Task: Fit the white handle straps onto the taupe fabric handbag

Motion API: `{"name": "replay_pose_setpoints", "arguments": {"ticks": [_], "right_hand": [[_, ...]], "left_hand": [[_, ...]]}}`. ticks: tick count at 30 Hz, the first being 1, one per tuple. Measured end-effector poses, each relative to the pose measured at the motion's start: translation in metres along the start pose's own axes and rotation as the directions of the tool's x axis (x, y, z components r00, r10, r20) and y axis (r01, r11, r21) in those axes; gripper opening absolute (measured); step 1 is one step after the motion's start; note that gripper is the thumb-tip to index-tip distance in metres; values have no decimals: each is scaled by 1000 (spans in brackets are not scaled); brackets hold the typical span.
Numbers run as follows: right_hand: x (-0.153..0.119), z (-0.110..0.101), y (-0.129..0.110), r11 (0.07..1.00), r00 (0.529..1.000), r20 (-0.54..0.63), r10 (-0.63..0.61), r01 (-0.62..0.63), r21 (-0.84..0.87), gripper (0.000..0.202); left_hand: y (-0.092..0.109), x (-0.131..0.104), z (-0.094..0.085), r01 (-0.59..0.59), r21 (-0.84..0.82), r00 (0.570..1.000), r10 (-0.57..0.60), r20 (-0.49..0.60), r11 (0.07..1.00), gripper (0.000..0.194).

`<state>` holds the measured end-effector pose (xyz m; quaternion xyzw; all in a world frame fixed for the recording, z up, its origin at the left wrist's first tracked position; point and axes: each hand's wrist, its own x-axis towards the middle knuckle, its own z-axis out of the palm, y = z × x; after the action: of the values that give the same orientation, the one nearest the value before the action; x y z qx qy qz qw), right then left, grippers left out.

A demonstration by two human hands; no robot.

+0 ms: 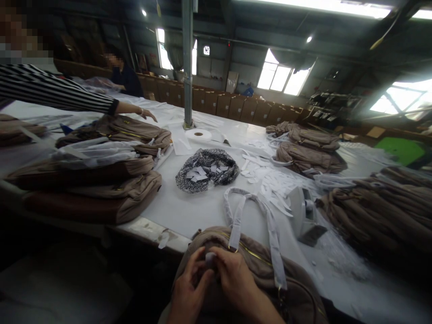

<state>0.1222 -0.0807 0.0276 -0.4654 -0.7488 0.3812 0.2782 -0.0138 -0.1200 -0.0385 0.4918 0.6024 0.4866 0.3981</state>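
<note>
A brown bag (297, 281) with yellow zippers lies at the bottom centre, its handles (274, 238) wrapped in white material and arching over the table. Over its near side, my left hand (191, 285) has its fingers curled close to a small white piece (210, 257). My right hand (236, 274) pinches that piece between thumb and finger. Whether the left fingers also grip something is hidden. Beyond the bag sits a black-and-white speckled cloth (189, 173) with small white pieces lying in it.
Stacked brown bags (135, 193) stand left, more bags (378, 216) right. A grey-white dispenser (303, 213), white strips (270, 180), a white roll (198, 135) and a post (188, 67) are on the table. Another person's striped sleeve (60, 92) reaches in from the left.
</note>
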Motion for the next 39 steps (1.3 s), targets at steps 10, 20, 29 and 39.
{"name": "replay_pose_setpoints", "arguments": {"ticks": [10,20,29,39], "right_hand": [[-3,-13,7,980,989,-8,149,-146,138,27],[6,-19,2,962,983,127,134,-160,222,39],[13,-12,2,972,992,104,78,-98,214,13],[10,-15,6,892,974,195,114,-187,412,16]], "left_hand": [[-7,4,-4,125,-58,988,-118,102,991,27],[-7,6,-5,-127,138,986,110,123,982,26],[-2,1,-7,0,-72,991,9,134,997,29],[-5,3,-7,40,21,997,-41,71,999,29]]}}
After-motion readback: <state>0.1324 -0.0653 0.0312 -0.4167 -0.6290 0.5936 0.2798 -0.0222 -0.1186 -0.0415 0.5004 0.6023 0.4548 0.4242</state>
